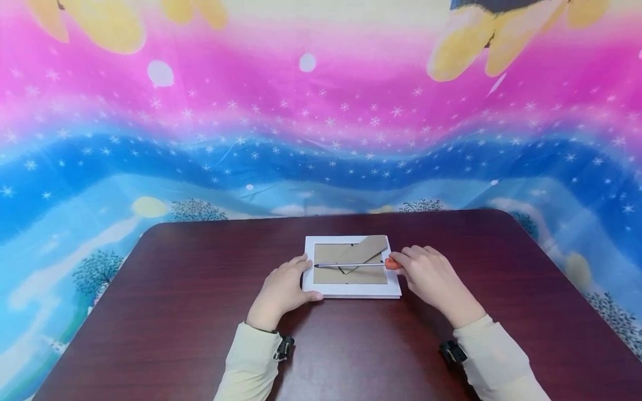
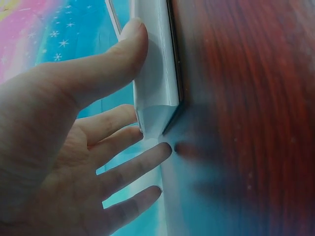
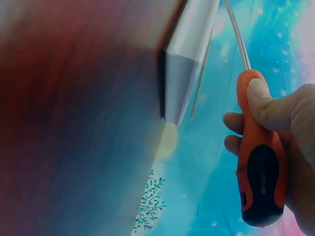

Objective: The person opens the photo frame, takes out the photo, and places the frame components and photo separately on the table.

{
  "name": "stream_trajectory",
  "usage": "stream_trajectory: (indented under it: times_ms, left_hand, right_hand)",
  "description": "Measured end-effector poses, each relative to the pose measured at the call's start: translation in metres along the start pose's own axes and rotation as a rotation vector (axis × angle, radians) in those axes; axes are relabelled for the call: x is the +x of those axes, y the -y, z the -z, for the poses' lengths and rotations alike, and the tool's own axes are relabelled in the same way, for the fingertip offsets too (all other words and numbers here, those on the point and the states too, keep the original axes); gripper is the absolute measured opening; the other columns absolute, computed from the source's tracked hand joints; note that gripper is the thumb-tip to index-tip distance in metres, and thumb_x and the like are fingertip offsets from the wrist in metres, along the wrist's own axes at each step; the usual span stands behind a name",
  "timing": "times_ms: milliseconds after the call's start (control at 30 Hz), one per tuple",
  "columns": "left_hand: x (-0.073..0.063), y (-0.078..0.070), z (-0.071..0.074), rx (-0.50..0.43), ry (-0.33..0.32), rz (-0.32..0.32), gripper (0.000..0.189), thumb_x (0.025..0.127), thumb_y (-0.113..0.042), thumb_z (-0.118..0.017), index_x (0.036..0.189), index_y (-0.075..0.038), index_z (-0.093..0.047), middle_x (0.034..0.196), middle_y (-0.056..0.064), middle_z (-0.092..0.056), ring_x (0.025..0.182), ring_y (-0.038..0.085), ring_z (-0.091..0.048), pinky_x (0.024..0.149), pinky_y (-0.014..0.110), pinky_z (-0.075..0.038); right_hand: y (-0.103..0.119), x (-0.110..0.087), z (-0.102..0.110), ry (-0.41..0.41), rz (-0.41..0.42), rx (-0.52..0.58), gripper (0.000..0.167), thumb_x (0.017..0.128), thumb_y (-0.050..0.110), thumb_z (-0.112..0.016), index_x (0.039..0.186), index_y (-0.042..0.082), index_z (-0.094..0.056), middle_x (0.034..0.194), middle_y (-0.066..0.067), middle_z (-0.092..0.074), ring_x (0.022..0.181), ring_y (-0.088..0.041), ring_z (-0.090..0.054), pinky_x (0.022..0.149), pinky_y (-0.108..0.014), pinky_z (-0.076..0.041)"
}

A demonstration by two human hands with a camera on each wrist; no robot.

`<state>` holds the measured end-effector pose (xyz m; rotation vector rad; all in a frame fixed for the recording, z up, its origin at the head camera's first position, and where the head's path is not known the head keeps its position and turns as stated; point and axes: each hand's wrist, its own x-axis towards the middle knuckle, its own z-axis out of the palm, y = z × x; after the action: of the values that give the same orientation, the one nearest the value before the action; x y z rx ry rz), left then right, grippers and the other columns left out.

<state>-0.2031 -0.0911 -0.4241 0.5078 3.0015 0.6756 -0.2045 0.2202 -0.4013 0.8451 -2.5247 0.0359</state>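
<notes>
Frame (image 1: 358,290), one, face down; left hand (image 1: 281,285), fingers spread, touching edge; right hand (image 1: 432,278) gripping one screwdriver (image 3: 259,133).

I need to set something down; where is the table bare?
The table is bare from the left hand to its left edge and from the right hand to its right edge; a smaller patch lies between the sleeves, nearer than the white frame. It's crowded at the frame, with both hands and the screwdriver.

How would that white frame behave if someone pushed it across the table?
The white frame would probably slide rather than tip, lying flat on a smooth-looking table. Its thick, straight edges suggest it's fairly stiff. The brown flap may wobble, standing away from the backing.
</notes>
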Motion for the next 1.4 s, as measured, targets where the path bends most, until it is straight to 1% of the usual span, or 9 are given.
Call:
stream_trajectory:
  times_ms: [133,300,533,733,800,900,1067,1200,1400]
  left_hand:
    - [-0.001,0.001,0.0,-0.011,0.003,0.009,0.078,0.075,-0.041,-0.086,0.139,-0.006,-0.058,0.149,0.012,-0.047,0.134,0.034,-0.046,0.104,0.057,-0.04]
    - [0.001,0.001,-0.001,-0.032,0.008,0.01,0.077,0.075,-0.041,-0.086,0.139,-0.007,-0.058,0.15,0.011,-0.047,0.135,0.033,-0.045,0.104,0.056,-0.04]
    - [0.003,-0.001,0.001,-0.033,0.006,0.008,0.078,0.075,-0.041,-0.086,0.139,-0.008,-0.058,0.15,0.011,-0.047,0.135,0.033,-0.045,0.104,0.056,-0.04]
    - [0.003,0.001,0.001,-0.032,-0.004,0.009,0.077,0.074,-0.04,-0.087,0.139,-0.008,-0.058,0.15,0.011,-0.047,0.135,0.033,-0.045,0.103,0.057,-0.041]
    - [0.003,0.001,0.0,-0.03,-0.003,0.009,0.077,0.074,-0.04,-0.087,0.138,-0.008,-0.059,0.15,0.011,-0.047,0.135,0.033,-0.045,0.103,0.057,-0.041]
    - [0.002,0.001,-0.001,-0.031,-0.002,0.004,0.077,0.074,-0.04,-0.087,0.138,-0.008,-0.059,0.149,0.011,-0.047,0.135,0.034,-0.045,0.102,0.057,-0.041]
    - [0.002,0.0,-0.002,-0.035,0.0,-0.006,0.077,0.074,-0.041,-0.087,0.138,-0.008,-0.059,0.149,0.011,-0.047,0.134,0.035,-0.046,0.101,0.058,-0.042]
    - [0.002,0.001,-0.002,-0.035,0.001,0.003,0.077,0.074,-0.042,-0.086,0.138,-0.009,-0.059,0.149,0.01,-0.047,0.134,0.034,-0.046,0.101,0.057,-0.042]
    - [0.001,0.001,-0.001,-0.029,-0.006,-0.001,0.076,0.074,-0.042,-0.086,0.137,-0.008,-0.06,0.148,0.011,-0.048,0.133,0.034,-0.047,0.1,0.057,-0.042]
  right_hand:
    - [-0.002,0.009,0.004,0.007,0.02,-0.003,0.028,0.074,0.004,-0.083,0.101,0.002,-0.074,0.085,-0.009,-0.069,0.078,-0.027,-0.065,0.073,-0.043,-0.054]
    - [-0.004,0.023,0.015,0.008,0.049,-0.029,0.026,0.071,0.0,-0.079,0.097,0.003,-0.075,0.079,-0.008,-0.068,0.072,-0.027,-0.064,0.068,-0.042,-0.053]
    - [-0.003,0.049,0.031,-0.014,0.119,-0.103,0.016,0.067,0.0,-0.075,0.081,0.007,-0.072,0.07,-0.005,-0.064,0.066,-0.026,-0.062,0.063,-0.039,-0.05]
    - [0.008,0.071,0.049,0.03,0.167,-0.157,0.017,0.06,-0.003,-0.065,0.071,0.009,-0.067,0.064,-0.002,-0.058,0.065,-0.024,-0.061,0.062,-0.038,-0.046]
    - [0.013,0.076,0.054,0.044,0.19,-0.182,0.015,0.059,-0.002,-0.066,0.068,0.01,-0.065,0.063,-0.001,-0.058,0.064,-0.024,-0.06,0.061,-0.037,-0.044]
    - [0.019,0.083,0.061,0.065,0.216,-0.222,0.013,0.058,0.004,-0.072,0.065,0.01,-0.062,0.062,-0.002,-0.058,0.063,-0.023,-0.058,0.059,-0.034,-0.04]
    - [0.027,0.092,0.068,0.061,0.247,-0.256,0.022,0.063,0.007,-0.075,0.058,0.013,-0.054,0.056,0.0,-0.051,0.056,-0.021,-0.052,0.058,-0.032,-0.035]
    - [0.033,0.099,0.071,0.04,0.285,-0.27,0.026,0.067,0.005,-0.073,0.055,0.014,-0.052,0.053,0.001,-0.047,0.052,-0.02,-0.048,0.06,-0.033,-0.035]
    - [0.043,0.108,0.076,0.053,0.293,-0.295,0.023,0.063,0.005,-0.072,0.054,0.015,-0.053,0.053,0.001,-0.05,0.054,-0.021,-0.049,0.066,-0.037,-0.041]
